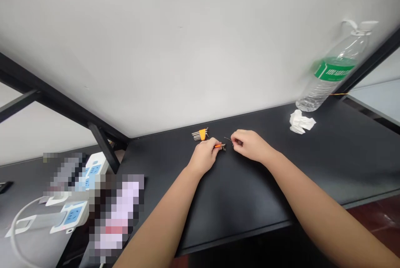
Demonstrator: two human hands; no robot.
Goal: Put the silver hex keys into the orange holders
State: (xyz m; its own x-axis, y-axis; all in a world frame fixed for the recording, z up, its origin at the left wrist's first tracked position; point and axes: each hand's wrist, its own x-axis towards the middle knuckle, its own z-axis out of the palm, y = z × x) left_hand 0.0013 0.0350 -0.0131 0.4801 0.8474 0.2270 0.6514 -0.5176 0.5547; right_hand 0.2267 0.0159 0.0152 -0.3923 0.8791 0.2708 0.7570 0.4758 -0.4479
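Note:
Both my hands rest near the back of a black table [250, 193]. My left hand [204, 155] is closed on a small orange holder with metal parts [219, 146] sticking out to its right. My right hand [250, 145] pinches a thin dark hex key [228, 139] whose tip points left toward the holder. Just behind my left hand lies an orange set of hex keys [200, 134], their metal ends fanned to the left.
A clear plastic bottle [333, 72] with a green label stands at the back right beside a crumpled white tissue [300, 122]. White power strips [70, 214] with cable lie on the lower table at left. A white wall backs the table.

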